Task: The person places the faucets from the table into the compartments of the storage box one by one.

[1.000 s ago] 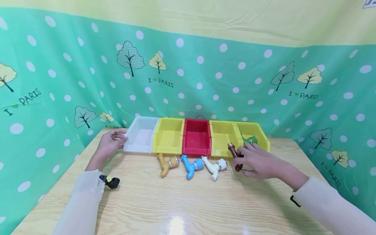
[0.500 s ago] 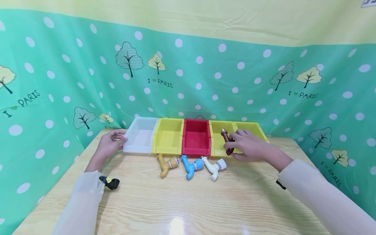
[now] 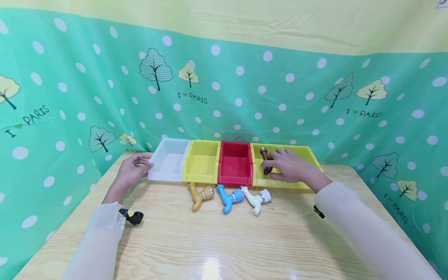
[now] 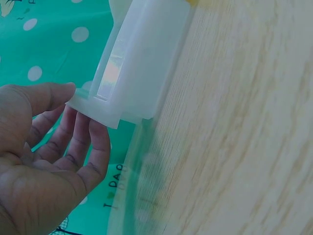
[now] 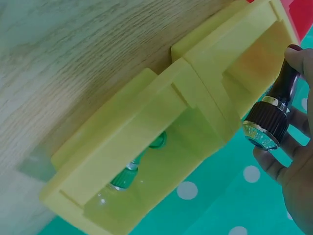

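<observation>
My left hand pinches the outer side rim of the white translucent bin, thumb above and fingers beneath. My right hand holds a dark red-brown tap by its body, over the yellow bin right of the red one. In the right wrist view the tap's ribbed knob points away from the fingers. A green tap lies inside the far-right yellow bin; the right hand hides it in the head view.
A mustard tap, a blue tap and a white tap lie in front of the bins on the wooden table. The red bin and another yellow bin stand mid-row. A polka-dot curtain hangs behind.
The right hand has carried the red-brown tap up and leftward, from in front of the right-hand bins to over the yellow bin beside the red one. The left hand stays put.
</observation>
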Available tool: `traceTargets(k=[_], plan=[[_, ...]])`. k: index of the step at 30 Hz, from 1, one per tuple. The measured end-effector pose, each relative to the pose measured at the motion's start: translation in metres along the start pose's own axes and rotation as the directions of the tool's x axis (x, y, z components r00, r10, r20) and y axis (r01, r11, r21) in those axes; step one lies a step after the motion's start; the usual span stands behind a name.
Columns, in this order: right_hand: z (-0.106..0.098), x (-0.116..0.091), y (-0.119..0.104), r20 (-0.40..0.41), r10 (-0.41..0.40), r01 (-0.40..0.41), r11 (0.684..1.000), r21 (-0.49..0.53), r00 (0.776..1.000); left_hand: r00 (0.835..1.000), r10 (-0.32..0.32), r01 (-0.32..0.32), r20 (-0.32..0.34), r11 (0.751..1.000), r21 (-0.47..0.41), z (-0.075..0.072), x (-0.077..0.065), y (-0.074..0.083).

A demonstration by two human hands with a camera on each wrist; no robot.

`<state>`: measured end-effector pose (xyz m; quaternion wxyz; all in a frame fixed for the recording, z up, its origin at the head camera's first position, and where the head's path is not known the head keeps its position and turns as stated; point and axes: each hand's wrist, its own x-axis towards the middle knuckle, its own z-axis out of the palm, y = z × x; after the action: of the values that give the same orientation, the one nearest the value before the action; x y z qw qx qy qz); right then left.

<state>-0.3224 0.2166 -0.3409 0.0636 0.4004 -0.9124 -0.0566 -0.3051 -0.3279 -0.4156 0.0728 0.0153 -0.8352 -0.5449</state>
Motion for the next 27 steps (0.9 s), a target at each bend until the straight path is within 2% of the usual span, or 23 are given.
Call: traceTargets(k=[12, 22, 27], plan=[[0.017, 0.024, 0.007, 0.076, 0.052, -0.058, 0.996, 0.070, 0.996, 1.000, -0.007, 0.007, 0.001, 1.000, -0.016, 0.000, 0.001, 0.000], [0.027, 0.031, 0.009, 0.113, 0.090, -0.106, 0.985, 0.137, 0.989, 1.000, -0.009, 0.009, -0.003, 1.000, -0.028, 0.000, 0.001, 0.000], [0.030, 0.033, 0.009, 0.129, 0.094, -0.109, 0.987, 0.120, 0.987, 1.000, -0.015, 0.015, -0.005, 1.000, -0.025, 0.000, 0.001, 0.000]])
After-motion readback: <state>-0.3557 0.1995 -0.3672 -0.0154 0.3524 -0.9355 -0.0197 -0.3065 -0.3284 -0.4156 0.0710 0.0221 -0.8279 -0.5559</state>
